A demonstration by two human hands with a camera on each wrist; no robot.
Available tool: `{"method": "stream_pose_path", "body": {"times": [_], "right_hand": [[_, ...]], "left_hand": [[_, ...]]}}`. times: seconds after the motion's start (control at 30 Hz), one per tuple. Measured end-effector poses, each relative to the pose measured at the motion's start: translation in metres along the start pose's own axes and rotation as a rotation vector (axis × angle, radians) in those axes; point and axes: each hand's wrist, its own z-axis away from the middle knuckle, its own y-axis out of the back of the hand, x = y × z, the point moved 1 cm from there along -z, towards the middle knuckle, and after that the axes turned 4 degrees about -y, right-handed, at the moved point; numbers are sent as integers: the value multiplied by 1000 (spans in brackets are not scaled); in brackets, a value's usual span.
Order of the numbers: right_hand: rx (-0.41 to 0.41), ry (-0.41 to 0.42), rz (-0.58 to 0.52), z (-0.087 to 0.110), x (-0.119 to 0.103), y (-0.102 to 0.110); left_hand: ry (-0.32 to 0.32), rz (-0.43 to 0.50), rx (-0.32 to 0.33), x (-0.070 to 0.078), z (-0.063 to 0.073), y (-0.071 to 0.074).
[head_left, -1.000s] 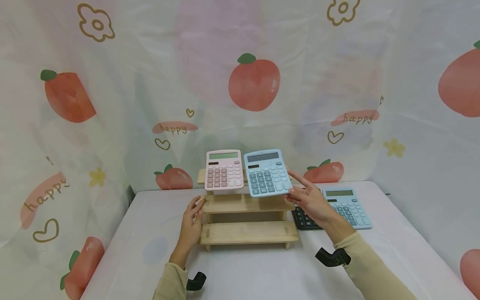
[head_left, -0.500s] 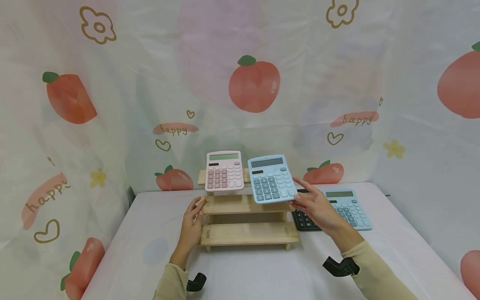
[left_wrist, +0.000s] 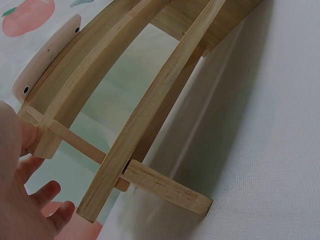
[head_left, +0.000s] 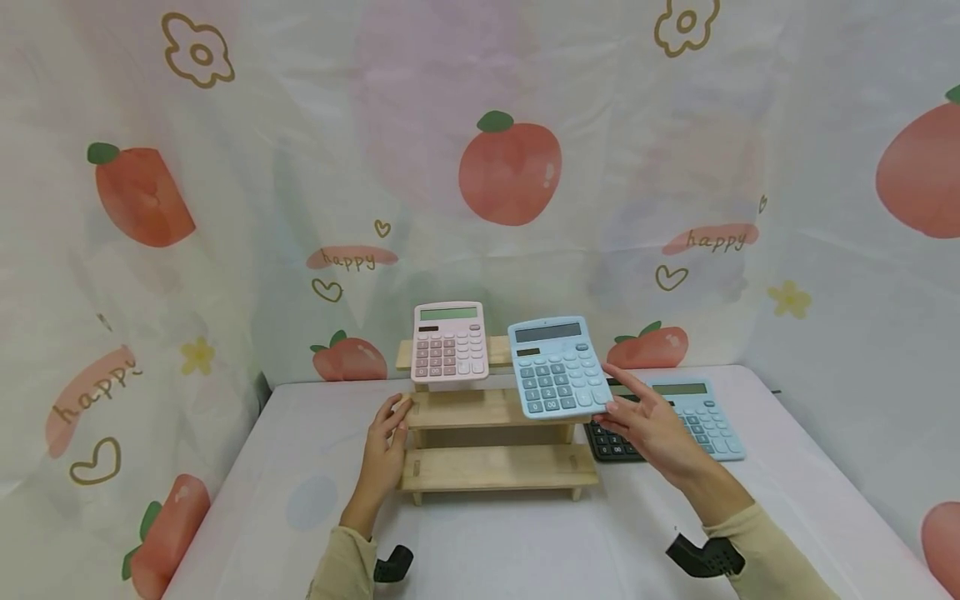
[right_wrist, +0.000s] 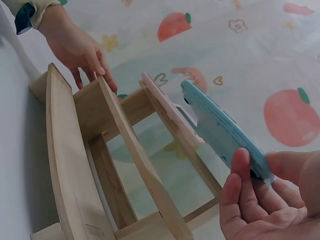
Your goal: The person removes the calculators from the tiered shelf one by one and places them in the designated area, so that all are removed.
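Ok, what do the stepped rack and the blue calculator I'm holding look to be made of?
Stepped rack: wood, pale and dull, with grain streaks along the slats; perhaps unvarnished, though a thin matt coat can't be ruled out.
Blue calculator: probably hard plastic, smooth, evenly coloured, with rounded corners. Its keys could be plastic or rubber; I can't tell.

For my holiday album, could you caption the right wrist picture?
The right hand pinches a blue calculator near a tiered wooden stand, whose far end the left hand holds.
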Motion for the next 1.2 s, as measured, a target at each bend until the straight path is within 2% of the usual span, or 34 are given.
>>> {"method": "stream_pose_path", "body": {"times": [0.2,0.5,0.83,1.2], "right_hand": [[-16,18,-41,10,3,4],[-31,53,-30,25,5,11],[-15,5,-47,40,15,20],[17,-51,-82,65,30,34]], "left_hand": [[15,-9,5,0,0,0],[16,-2,20,1,0,0],[23,-6,29,1,-1,0],[40,30,20,-3,0,-1]]}}
